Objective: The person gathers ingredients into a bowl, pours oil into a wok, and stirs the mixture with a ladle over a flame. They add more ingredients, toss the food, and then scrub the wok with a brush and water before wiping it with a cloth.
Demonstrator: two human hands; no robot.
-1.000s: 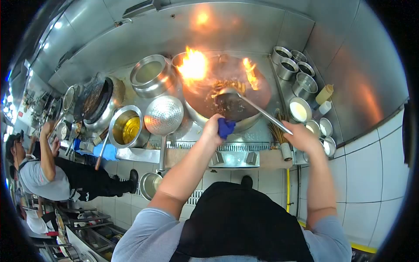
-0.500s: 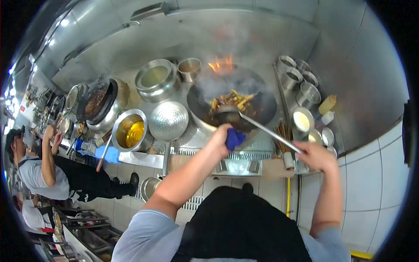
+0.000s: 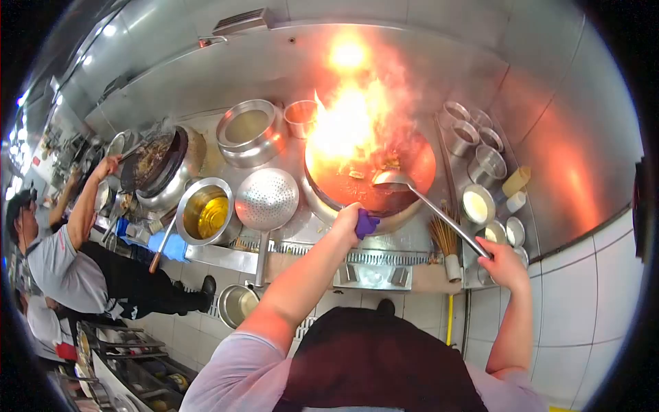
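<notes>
My left hand (image 3: pixel 350 225) is closed around a bunched purple cloth (image 3: pixel 367 224) at the near rim of a large wok (image 3: pixel 420 161). Whether the fingers grip the rim through the cloth cannot be seen. My right hand (image 3: pixel 506 265) is wrapped around the end of a long-handled ladle (image 3: pixel 449 221), whose bowl is over the right half of the wok. Pieces of browned food (image 3: pixel 390 165) show inside, partly hidden by tall, bright flames (image 3: pixel 350 120) that cover the wok's left and far side.
Left of the wok are a perforated strainer (image 3: pixel 266 199), a pot of yellow oil (image 3: pixel 212 218) and a lidless metal pot (image 3: pixel 250 141). Seasoning containers (image 3: pixel 478 204) and a bamboo brush (image 3: pixel 443 237) stand to the right. A co-worker (image 3: pixel 75 268) reaches over another wok (image 3: pixel 154 161).
Flames have flared from a small patch behind the wok into a tall blaze over it. The ladle has moved right and the food is more scattered. The co-worker's arm has reached out.
</notes>
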